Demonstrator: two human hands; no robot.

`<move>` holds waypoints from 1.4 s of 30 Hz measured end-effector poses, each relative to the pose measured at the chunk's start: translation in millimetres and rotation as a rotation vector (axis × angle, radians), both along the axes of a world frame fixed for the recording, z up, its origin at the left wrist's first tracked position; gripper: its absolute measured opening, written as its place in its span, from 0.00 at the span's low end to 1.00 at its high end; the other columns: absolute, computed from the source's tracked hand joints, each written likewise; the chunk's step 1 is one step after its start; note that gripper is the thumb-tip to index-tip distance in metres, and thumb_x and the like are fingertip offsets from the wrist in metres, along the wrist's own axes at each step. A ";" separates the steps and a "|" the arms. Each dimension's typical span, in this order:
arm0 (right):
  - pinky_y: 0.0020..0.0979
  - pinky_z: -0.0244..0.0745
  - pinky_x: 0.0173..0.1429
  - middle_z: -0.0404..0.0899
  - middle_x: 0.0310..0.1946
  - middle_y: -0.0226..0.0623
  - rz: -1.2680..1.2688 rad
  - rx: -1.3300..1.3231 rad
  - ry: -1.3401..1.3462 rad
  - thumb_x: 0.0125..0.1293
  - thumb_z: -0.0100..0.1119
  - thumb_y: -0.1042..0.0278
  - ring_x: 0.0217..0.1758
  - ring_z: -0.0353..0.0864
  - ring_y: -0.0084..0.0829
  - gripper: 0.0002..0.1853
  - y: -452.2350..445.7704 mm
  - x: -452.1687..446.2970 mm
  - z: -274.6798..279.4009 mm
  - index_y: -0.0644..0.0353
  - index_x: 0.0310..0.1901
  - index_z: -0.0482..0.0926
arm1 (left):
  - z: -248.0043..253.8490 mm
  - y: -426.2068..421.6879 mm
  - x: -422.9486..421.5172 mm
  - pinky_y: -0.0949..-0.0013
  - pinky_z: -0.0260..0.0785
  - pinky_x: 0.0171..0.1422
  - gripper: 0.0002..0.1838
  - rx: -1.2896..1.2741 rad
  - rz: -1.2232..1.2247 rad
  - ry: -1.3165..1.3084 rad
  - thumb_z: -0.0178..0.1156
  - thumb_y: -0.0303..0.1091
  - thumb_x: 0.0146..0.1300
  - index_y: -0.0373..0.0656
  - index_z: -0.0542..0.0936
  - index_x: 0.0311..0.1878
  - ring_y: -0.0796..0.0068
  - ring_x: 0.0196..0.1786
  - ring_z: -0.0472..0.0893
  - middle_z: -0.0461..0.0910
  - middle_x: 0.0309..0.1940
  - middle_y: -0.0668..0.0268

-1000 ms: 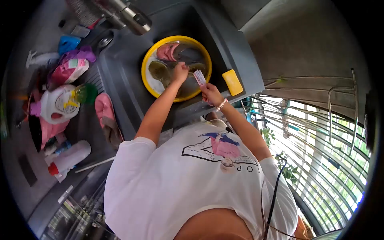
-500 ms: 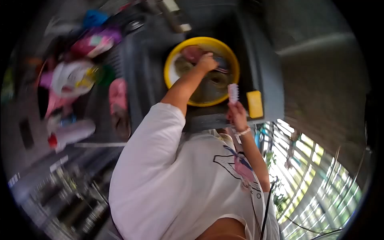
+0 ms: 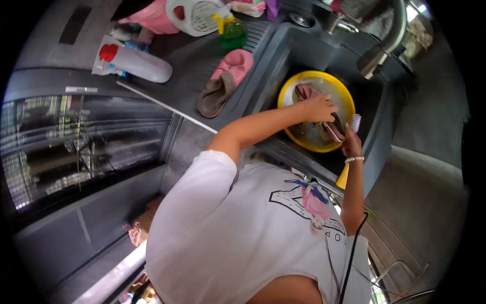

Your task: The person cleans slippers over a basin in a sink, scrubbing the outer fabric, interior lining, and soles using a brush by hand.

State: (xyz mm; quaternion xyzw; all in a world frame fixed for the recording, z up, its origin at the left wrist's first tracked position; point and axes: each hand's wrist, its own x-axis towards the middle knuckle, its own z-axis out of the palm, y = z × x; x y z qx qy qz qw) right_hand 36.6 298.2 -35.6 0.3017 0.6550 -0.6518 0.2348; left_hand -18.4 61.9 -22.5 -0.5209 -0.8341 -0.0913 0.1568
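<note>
In the sink a yellow basin [image 3: 349,99] holds cloudy water. My left hand [image 3: 319,108] is closed on a wet pink-and-brown slipper [image 3: 306,92], which lies tilted in the basin. Part of the slipper is hidden under my fingers. At the basin's near right rim, my right hand [image 3: 352,143] grips a pale scrub brush [image 3: 356,121], bristles pointing up and outward. Its fingers are close to the slipper's lower end; I cannot tell whether they touch it. Another pink slipper with a grey-brown strap [image 3: 230,76] rests on the drainboard to the left.
The dark sink [image 3: 268,66] has a faucet [image 3: 377,61] over its far right side. A green spray bottle [image 3: 234,34], a white jug [image 3: 195,17] and a red-capped white bottle [image 3: 139,62] are on the left counter. A yellow block [image 3: 343,177] sits by my right wrist.
The view has swung left, shifting the sink to the right. My left hand has brought the slipper up in the basin, and my right hand with the brush has come closer to it.
</note>
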 end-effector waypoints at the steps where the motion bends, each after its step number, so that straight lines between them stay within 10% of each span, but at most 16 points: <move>1: 0.18 0.49 0.13 0.64 0.14 0.19 -0.018 -0.138 -0.087 0.54 0.66 0.41 0.09 0.57 0.13 0.28 -8.7 -2.2 -6.1 0.57 0.46 0.76 | 13.7 -8.1 9.4 0.64 0.63 0.50 0.03 0.051 0.073 0.014 0.55 0.36 0.50 0.56 0.77 0.25 0.69 0.40 0.77 0.73 0.34 0.69; 5: 0.18 0.53 0.14 0.68 0.17 0.21 0.327 -0.510 -0.241 0.62 0.58 0.47 0.11 0.58 0.12 0.23 -25.3 -4.4 -3.8 0.58 0.49 0.75 | 8.1 -34.6 14.2 0.64 0.64 0.51 0.03 0.054 0.127 0.071 0.54 0.37 0.51 0.55 0.77 0.26 0.69 0.42 0.77 0.74 0.36 0.70; 12: 0.20 0.60 0.18 0.77 0.28 0.27 0.333 -0.279 0.074 0.63 0.57 0.65 0.18 0.67 0.15 0.14 -75.6 -5.2 4.6 0.65 0.46 0.76 | -27.3 -62.0 45.0 0.57 0.65 0.58 0.05 0.285 0.483 -0.118 0.56 0.35 0.54 0.48 0.78 0.33 0.61 0.48 0.75 0.75 0.40 0.66; 15: 0.21 0.62 0.22 0.79 0.27 0.27 0.352 -0.101 0.166 0.61 0.59 0.70 0.20 0.71 0.17 0.09 -85.0 -2.5 9.4 0.66 0.39 0.79 | -39.5 -48.3 58.4 0.52 0.69 0.52 0.27 0.939 1.177 -1.024 0.60 0.43 0.59 0.33 0.67 0.54 0.52 0.48 0.77 0.74 0.50 0.50; 16: 0.21 0.62 0.23 0.78 0.25 0.26 0.375 -0.016 0.173 0.61 0.60 0.71 0.20 0.72 0.18 0.06 -84.7 0.2 4.6 0.65 0.35 0.81 | -39.8 -48.4 60.0 0.52 0.69 0.52 0.27 0.939 1.172 -1.030 0.60 0.43 0.59 0.33 0.67 0.54 0.52 0.48 0.77 0.74 0.50 0.50; 18: 0.19 0.50 0.18 0.71 0.16 0.19 0.265 -0.053 0.251 0.62 0.60 0.63 0.13 0.60 0.13 0.09 -101.5 17.9 -1.4 0.58 0.30 0.81 | -34.4 -48.8 60.1 0.54 0.71 0.51 0.35 1.269 0.902 -1.958 0.67 0.41 0.53 0.26 0.65 0.56 0.54 0.47 0.79 0.75 0.51 0.50; 23: 0.20 0.55 0.24 0.71 0.20 0.17 0.445 0.099 0.536 0.60 0.64 0.69 0.20 0.63 0.11 0.07 -103.3 43.0 -6.8 0.58 0.27 0.78 | -53.5 -29.6 60.0 0.63 0.73 0.53 0.27 1.472 1.185 -1.766 0.63 0.30 0.56 0.28 0.69 0.57 0.61 0.52 0.78 0.76 0.51 0.50; 24: 0.20 0.59 0.26 0.73 0.22 0.18 0.486 0.141 0.565 0.60 0.64 0.69 0.23 0.66 0.12 0.06 -93.5 42.4 -22.7 0.61 0.29 0.79 | -142.8 -22.2 44.0 0.56 0.73 0.52 0.21 1.545 1.089 -1.844 0.59 0.32 0.59 0.35 0.73 0.54 0.58 0.50 0.79 0.79 0.48 0.52; 28: 0.21 0.71 0.38 0.80 0.34 0.26 0.456 0.022 0.514 0.62 0.61 0.72 0.34 0.76 0.16 0.08 -86.0 42.3 -19.7 0.66 0.41 0.80 | -42.6 -34.9 43.1 0.56 0.68 0.64 0.24 1.945 0.590 -2.326 0.49 0.52 0.65 0.44 0.76 0.55 0.61 0.55 0.77 0.77 0.54 0.61; 42: 0.21 0.53 0.19 0.67 0.14 0.20 0.323 -0.041 0.249 0.62 0.59 0.64 0.15 0.60 0.14 0.11 -80.2 49.9 10.4 0.57 0.25 0.74 | -70.4 -68.0 48.8 0.53 0.65 0.61 0.21 1.921 0.278 -2.235 0.61 0.43 0.58 0.43 0.74 0.51 0.61 0.53 0.74 0.77 0.47 0.60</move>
